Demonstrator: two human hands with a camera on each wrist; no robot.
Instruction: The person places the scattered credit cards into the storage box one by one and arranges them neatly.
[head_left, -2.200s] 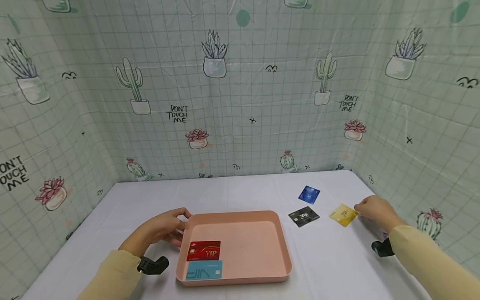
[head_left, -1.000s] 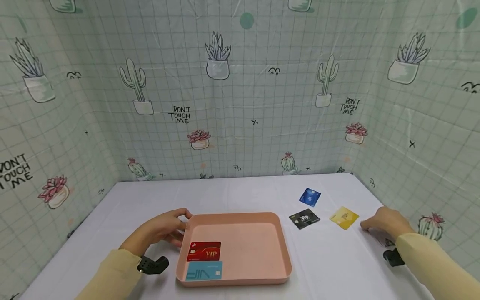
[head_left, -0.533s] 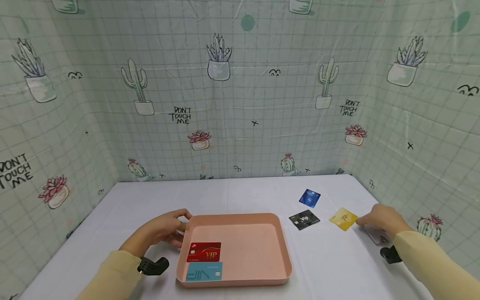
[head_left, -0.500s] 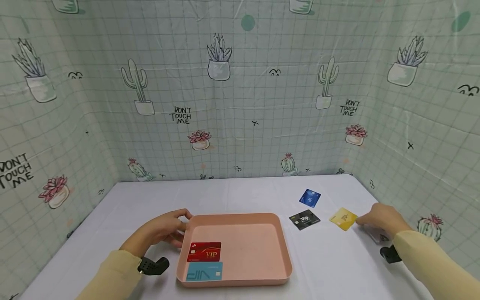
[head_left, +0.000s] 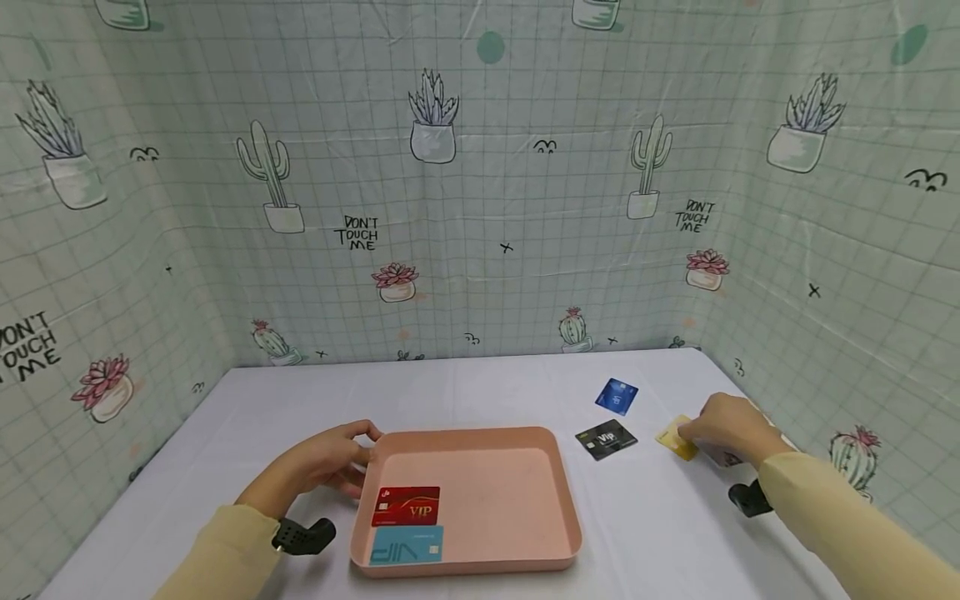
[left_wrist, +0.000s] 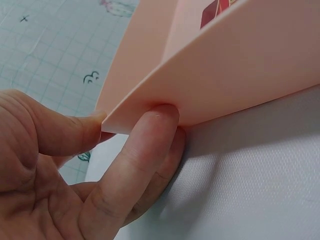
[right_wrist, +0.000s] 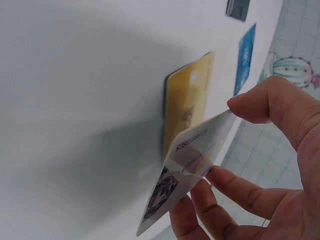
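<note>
My right hand [head_left: 731, 425] pinches a pale card [right_wrist: 190, 160], printed with small text and a dark picture, by its edges between thumb and fingers. The card is tilted above the table. Behind it, the yellow card [right_wrist: 187, 95] lies flat, partly covered by the hand in the head view. At the far left corner of the pink tray [head_left: 566, 492], my left hand [head_left: 326, 458] grips the wall with thumb and fingers. Inside the tray a red VIP card [head_left: 406, 506] lies directly beyond a light blue card [head_left: 407, 545], both at the left side.
A black VIP card [head_left: 606, 439] lies right of the tray on the white-covered table [head_left: 465, 396]. Behind it sits a dark blue card [head_left: 617, 396]. Cloth walls [head_left: 480, 200] with printed cacti stand at the back and sides.
My right hand moved right of the yellow card, then came back leftward with the pale card lifted, now overlapping the yellow one in view. My left hand and the tray stayed put.
</note>
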